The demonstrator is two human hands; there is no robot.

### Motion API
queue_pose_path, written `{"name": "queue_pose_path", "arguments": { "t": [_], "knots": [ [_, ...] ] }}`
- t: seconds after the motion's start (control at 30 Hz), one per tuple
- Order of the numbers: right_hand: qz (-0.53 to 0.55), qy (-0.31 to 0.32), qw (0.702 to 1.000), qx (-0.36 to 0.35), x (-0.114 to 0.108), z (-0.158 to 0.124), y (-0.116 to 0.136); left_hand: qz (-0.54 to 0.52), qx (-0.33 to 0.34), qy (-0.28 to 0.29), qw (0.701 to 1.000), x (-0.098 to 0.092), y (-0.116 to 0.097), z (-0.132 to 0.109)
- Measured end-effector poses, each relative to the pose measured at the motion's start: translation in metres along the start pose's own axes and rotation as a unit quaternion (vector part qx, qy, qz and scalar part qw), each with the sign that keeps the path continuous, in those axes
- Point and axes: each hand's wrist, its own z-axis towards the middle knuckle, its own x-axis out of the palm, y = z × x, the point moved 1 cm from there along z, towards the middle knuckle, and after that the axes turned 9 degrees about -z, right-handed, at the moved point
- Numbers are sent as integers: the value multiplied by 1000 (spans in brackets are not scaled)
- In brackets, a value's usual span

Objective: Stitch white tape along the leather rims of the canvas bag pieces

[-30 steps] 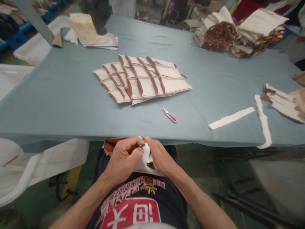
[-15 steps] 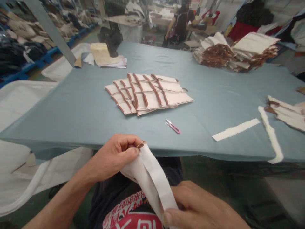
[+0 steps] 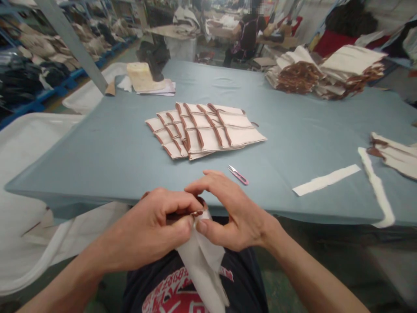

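Note:
A cream fabric piece with a brown trimmed edge (image 3: pixel 202 261) hangs over my lap, just in front of the table's near edge. My left hand (image 3: pixel 156 228) is closed on its top brown edge. My right hand (image 3: pixel 231 213) pinches the same edge with thumb and forefinger, the other fingers arched above. The two hands meet at the trim. Small pink thread snips (image 3: pixel 238 174) lie on the table just beyond my right hand. A fanned stack of finished cream pieces with brown trim (image 3: pixel 205 129) lies at the table's middle.
The grey-blue table (image 3: pixel 97 152) carries two white fabric strips (image 3: pixel 325 180) at the right, more trimmed pieces (image 3: pixel 394 154) at the far right edge, and tall piles (image 3: pixel 325 69) at the back right. White bins (image 3: pixel 26 148) stand left. A person sits at the back.
My right hand has come up from my lap to the top edge of the fabric beside my left hand. The strip now hangs down loose instead of being stretched between both hands.

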Motion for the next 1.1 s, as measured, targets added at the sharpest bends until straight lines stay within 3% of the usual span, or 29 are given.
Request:
{"name": "queue_pose_path", "arguments": {
  "t": [0.23, 0.4, 0.57, 0.77, 0.9, 1.1],
  "knots": [
    [-108, 75, 991, -14, -10, 12, -3, 110, 75, -52, 990, 4, 0, -2],
    [-45, 130, 989, 58, -8, 10, -9, 216, 103, -95, 966, 6, 4, -4],
    [-33, 133, 981, 139, 6, 5, -13, 250, 60, -139, 956, 5, 15, -10],
    [94, 116, 970, 193, 18, 1, -15, 183, 26, -119, 976, 3, 16, -9],
    [195, 125, 944, 236, 20, -3, -17, 169, 75, -117, 976, 4, 19, -6],
    [384, 87, 867, 305, 38, -15, -22, 203, 193, -134, 951, 10, 39, -4]
  ]
}}
